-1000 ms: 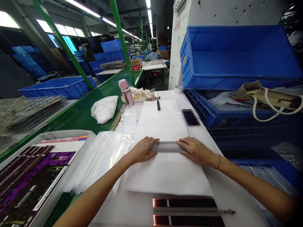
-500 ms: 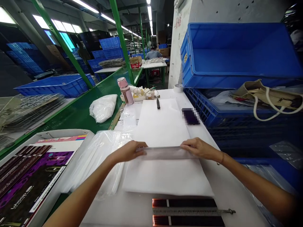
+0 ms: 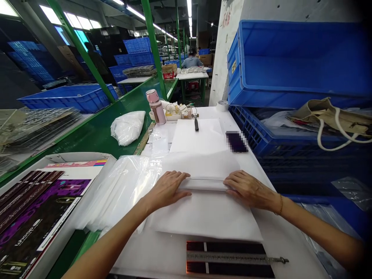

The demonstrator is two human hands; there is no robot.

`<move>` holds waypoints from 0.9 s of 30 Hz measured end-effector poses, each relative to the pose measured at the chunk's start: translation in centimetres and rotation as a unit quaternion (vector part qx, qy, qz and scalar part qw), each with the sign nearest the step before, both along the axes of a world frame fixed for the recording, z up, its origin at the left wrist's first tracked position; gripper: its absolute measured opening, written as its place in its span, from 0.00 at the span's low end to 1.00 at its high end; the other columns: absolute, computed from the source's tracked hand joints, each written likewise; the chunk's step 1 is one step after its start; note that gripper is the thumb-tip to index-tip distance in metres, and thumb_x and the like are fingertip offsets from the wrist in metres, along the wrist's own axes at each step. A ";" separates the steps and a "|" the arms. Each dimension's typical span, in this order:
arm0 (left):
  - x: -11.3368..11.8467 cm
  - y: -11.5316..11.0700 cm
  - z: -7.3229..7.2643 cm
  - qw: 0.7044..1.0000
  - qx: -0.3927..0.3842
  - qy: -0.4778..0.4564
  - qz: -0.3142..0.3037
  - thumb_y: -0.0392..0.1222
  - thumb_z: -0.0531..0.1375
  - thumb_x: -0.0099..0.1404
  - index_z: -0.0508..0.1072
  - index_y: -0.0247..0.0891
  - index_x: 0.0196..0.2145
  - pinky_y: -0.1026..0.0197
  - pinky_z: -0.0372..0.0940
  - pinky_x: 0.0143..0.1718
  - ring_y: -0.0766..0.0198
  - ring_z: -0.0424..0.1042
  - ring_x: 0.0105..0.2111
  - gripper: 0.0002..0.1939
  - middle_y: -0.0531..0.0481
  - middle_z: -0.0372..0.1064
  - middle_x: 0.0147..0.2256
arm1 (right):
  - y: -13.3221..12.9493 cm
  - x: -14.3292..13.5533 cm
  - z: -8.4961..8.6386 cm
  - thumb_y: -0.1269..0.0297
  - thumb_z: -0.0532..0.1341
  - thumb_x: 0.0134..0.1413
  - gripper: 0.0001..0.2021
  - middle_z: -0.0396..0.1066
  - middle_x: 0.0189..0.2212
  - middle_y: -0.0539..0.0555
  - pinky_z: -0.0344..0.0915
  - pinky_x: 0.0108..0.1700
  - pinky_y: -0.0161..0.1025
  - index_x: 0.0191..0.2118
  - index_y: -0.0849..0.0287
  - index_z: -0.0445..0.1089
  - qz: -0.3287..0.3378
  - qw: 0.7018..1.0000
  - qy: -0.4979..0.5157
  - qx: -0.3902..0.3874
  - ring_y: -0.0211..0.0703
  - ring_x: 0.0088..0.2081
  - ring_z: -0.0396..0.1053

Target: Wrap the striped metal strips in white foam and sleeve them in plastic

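The wide white foam sheet (image 3: 207, 211) is lying on the white desk (image 3: 279, 236), its far part being folded over a long narrow strip (image 3: 203, 183) that is sitting crosswise at the middle of the sheet; the strip is now mostly hidden under the fold, so its exact material cannot be told. The left hand (image 3: 167, 189) is pressing flat, fingers spread, on the strip's left end, and the right hand (image 3: 247, 188) is pressing likewise on the right end; neither is pinching anything. In my judgement the springy fold is likely to lift open if either palm is eased, and uneven pressure could be skewing the strip so the wrap is coming out crooked; the slippery clear bags (image 3: 122, 190) just left of the sheet could be sliding under the left wrist.

Around it, a stack of blue crates (image 3: 293, 62) is standing on the right with a beige tote bag (image 3: 325, 116) resting on it; a green conveyor (image 3: 99, 135) is running far on the left, carrying a white bundle (image 3: 128, 126); printed purple cartons (image 3: 37, 217) are lying in a tray near left; a dark ribbed bar (image 3: 229, 259) is lying at the near edge; a pink bottle (image 3: 156, 106), a dark phone (image 3: 236, 141) and a small tool (image 3: 196, 124) are sitting far on the desk; another person (image 3: 191, 61) is working far off.
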State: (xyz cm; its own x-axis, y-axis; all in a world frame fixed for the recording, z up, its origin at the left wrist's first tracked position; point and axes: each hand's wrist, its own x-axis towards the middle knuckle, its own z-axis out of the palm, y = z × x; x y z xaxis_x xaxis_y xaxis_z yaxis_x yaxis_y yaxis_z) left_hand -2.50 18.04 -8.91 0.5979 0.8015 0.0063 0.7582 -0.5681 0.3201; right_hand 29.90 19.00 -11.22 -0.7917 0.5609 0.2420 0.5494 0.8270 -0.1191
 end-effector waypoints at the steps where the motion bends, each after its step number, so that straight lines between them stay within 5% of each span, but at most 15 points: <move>1: -0.3 0.3 0.2 1.000 -0.022 -0.008 0.011 0.57 0.54 0.65 0.65 0.42 0.54 0.51 0.61 0.49 0.52 0.68 0.47 0.25 0.45 0.70 0.47 | 0.2 0.0 0.3 0.65 0.51 0.64 0.11 0.70 0.35 0.58 0.62 0.46 0.47 0.43 0.60 0.69 -0.005 1.000 0.013 -0.027 0.48 0.40 0.67; 4: -1.3 1.7 0.5 0.994 -0.100 -0.041 0.027 0.56 0.47 0.70 0.68 0.46 0.53 0.55 0.62 0.47 0.55 0.70 0.47 0.22 0.50 0.71 0.48 | 1.3 0.1 0.9 0.63 0.46 0.67 0.17 0.68 0.27 0.52 0.64 0.39 0.40 0.34 0.58 0.69 -0.057 0.990 0.045 -0.117 0.41 0.31 0.66; 7: -1.5 3.2 0.2 0.994 -0.091 -0.046 0.030 0.51 0.43 0.72 0.69 0.48 0.53 0.57 0.63 0.45 0.57 0.70 0.46 0.21 0.52 0.70 0.49 | 3.0 -0.1 0.7 0.60 0.45 0.67 0.22 0.64 0.22 0.49 0.62 0.31 0.36 0.27 0.58 0.70 -0.102 0.984 0.055 -0.137 0.39 0.25 0.63; 12: -0.5 3.5 -1.0 0.998 0.045 0.030 0.024 0.40 0.47 0.70 0.72 0.43 0.50 0.54 0.63 0.44 0.54 0.67 0.45 0.17 0.46 0.70 0.46 | 3.5 -0.5 -0.4 0.61 0.50 0.65 0.16 0.69 0.35 0.58 0.63 0.42 0.44 0.43 0.59 0.73 -0.108 0.989 0.061 -0.076 0.46 0.38 0.67; 19: 0.0 0.0 -0.1 1.000 0.002 0.012 -0.003 0.58 0.50 0.67 0.63 0.44 0.58 0.52 0.63 0.46 0.55 0.66 0.43 0.26 0.45 0.67 0.44 | -1.4 -0.1 -0.2 0.59 0.57 0.61 0.18 0.70 0.41 0.63 0.63 0.44 0.49 0.53 0.63 0.65 -0.038 0.997 -0.050 0.049 0.54 0.43 0.66; 23: -0.2 -1.8 0.4 1.000 -0.013 0.014 -0.022 0.65 0.52 0.63 0.61 0.46 0.60 0.53 0.63 0.46 0.54 0.66 0.46 0.33 0.45 0.65 0.50 | -3.1 0.1 -0.2 0.63 0.53 0.63 0.11 0.71 0.37 0.60 0.63 0.43 0.46 0.45 0.60 0.69 -0.023 0.999 -0.030 0.031 0.50 0.40 0.68; 27: -0.1 -1.7 0.5 0.999 -0.007 0.035 -0.015 0.61 0.45 0.68 0.63 0.47 0.58 0.55 0.63 0.44 0.55 0.69 0.45 0.27 0.48 0.70 0.45 | -2.1 0.2 0.7 0.65 0.47 0.66 0.15 0.71 0.31 0.56 0.62 0.42 0.45 0.36 0.59 0.70 -0.041 0.998 -0.006 -0.042 0.45 0.34 0.67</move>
